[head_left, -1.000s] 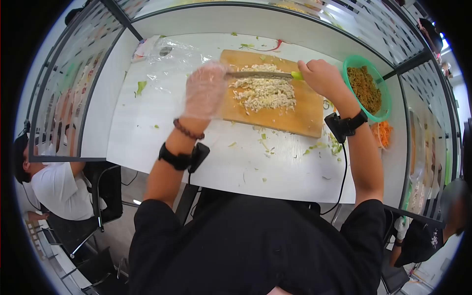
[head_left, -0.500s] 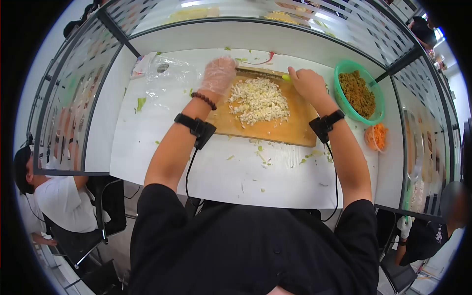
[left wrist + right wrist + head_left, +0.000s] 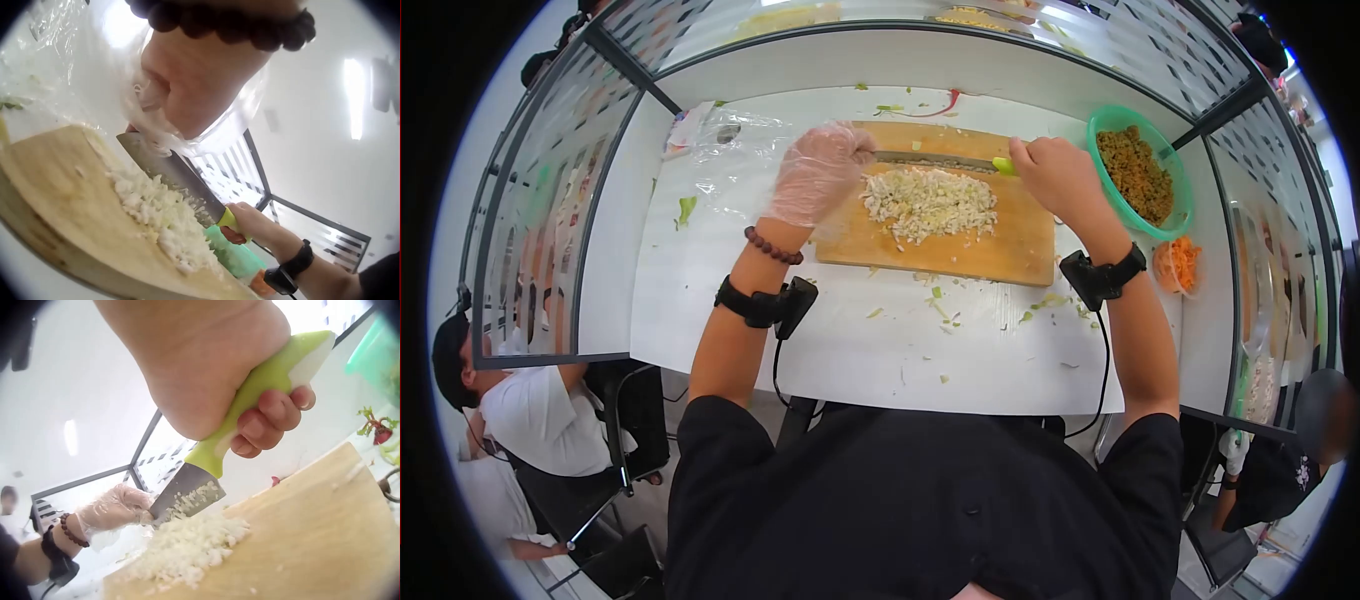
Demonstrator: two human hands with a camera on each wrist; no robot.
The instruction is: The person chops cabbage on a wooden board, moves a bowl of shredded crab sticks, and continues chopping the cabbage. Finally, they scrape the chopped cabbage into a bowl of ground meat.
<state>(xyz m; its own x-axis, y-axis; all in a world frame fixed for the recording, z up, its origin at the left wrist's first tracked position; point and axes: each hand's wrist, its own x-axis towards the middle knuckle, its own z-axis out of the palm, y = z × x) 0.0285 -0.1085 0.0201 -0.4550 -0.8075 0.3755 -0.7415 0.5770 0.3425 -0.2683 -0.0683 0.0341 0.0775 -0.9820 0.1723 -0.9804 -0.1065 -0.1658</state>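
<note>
A kitchen knife [image 3: 940, 161] with a green and white handle lies crosswise over the wooden cutting board [image 3: 1015, 240]. My right hand [image 3: 1060, 182] grips its handle, fingers wrapped round it in the right wrist view. At the blade's other end, my left hand [image 3: 822, 172], in a clear plastic glove, pinches the tip. Finely chopped pale vegetable [image 3: 930, 203] is heaped on the board on my side of the blade. Small bits cling to the flat of the blade [image 3: 187, 490] in the right wrist view.
Right of the board stand a green bowl [image 3: 1097, 180] of brown minced food and a small tub of orange shreds [image 3: 1180, 262]. Crumpled plastic wrap [image 3: 745, 150] lies at left. Green scraps [image 3: 687, 209] dot the white table [image 3: 850, 350]; low partitions enclose it.
Both hands and the knife went to the board's far edge, then came back toward me. The blade now sits just behind the chopped heap, which is bunched closer together.
</note>
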